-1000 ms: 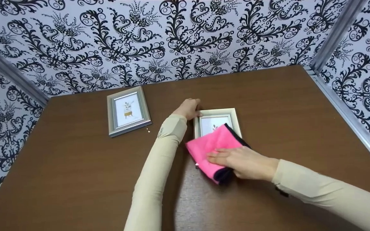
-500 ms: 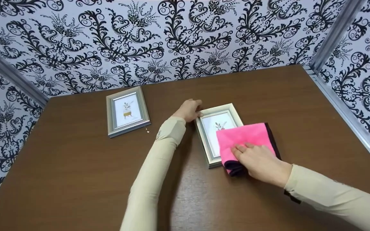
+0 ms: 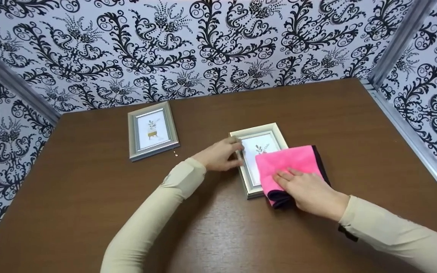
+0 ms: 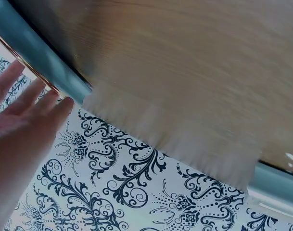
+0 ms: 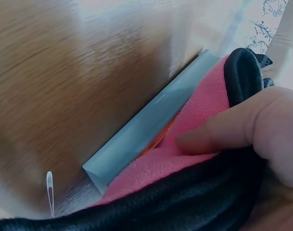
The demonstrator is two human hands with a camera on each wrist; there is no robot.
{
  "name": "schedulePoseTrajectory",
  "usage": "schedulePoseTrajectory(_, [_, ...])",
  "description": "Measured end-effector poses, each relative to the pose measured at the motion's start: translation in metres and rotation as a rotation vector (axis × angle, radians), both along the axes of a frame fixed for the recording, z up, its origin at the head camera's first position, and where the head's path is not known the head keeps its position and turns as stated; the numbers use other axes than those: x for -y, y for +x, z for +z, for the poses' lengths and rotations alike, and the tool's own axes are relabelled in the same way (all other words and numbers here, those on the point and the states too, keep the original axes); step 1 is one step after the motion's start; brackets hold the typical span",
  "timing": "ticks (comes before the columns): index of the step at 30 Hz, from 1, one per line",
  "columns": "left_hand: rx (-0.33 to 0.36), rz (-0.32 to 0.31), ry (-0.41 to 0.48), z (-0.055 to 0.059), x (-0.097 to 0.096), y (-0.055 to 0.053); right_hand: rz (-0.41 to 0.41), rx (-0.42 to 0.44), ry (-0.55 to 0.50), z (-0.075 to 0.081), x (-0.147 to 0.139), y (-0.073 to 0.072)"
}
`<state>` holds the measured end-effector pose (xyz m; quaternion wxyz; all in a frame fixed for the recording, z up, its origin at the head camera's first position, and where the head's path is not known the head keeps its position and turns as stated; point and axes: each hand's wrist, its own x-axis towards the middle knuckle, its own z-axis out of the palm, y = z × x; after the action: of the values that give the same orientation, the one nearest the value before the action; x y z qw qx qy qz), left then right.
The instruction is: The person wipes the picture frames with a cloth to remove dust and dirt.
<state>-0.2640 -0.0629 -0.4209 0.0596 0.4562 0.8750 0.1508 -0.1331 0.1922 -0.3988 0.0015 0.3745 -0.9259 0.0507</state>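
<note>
A cream picture frame (image 3: pixel 243 184) with a plant print lies face up on the brown table. My left hand (image 3: pixel 220 154) is at its left side, fingers spread and lightly bent over the border. In the left wrist view those fingers (image 4: pixel 26 101) lie beside the frame's bluish edge (image 4: pixel 55 67). My right hand (image 3: pixel 313 191) holds a folded pink cloth (image 3: pixel 290 159) with dark trim down over the frame's lower right part, hiding it. The right wrist view shows the thumb (image 5: pixel 218 132) pressed into a fold of the cloth, close by the frame's side (image 5: pixel 146 115).
A second picture frame (image 3: pixel 132 142), silvery, lies farther left near the back wall. Small white specks (image 3: pixel 176 153) are beside its lower right corner. Patterned wall panels (image 3: pixel 218 49) enclose the brown table (image 3: pixel 89 204) at the back and both sides.
The cloth and right hand slid right, then stayed put; the cream frame turned slightly. My left hand has come down from the frame's top left corner to its left side.
</note>
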Motion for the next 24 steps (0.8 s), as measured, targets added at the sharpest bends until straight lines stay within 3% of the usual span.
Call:
schedulePoseTrajectory(5, [0.069, 0.014, -0.089, 0.003, 0.000, 0.004, 0.042, 0.031, -0.037, -0.003, 0.002, -0.004])
schedulePoseTrajectory(11, [0.063, 0.021, -0.095, 0.010, -0.005, 0.004, 0.150, 0.096, -0.137, -0.012, 0.004, -0.012])
schedulePoseTrajectory(16, [0.080, 0.021, -0.117, 0.014, -0.007, 0.004, 0.228, 0.075, -0.129, -0.015, -0.001, -0.016])
schedulePoseTrajectory(19, [0.097, 0.028, -0.133, 0.014, -0.007, 0.003, 0.227, 0.047, -0.099, -0.014, -0.006, -0.016])
schedulePoseTrajectory(24, [0.122, 0.036, -0.160, 0.016, -0.007, 0.000, 0.121, -0.004, -0.071, -0.009, -0.017, -0.011])
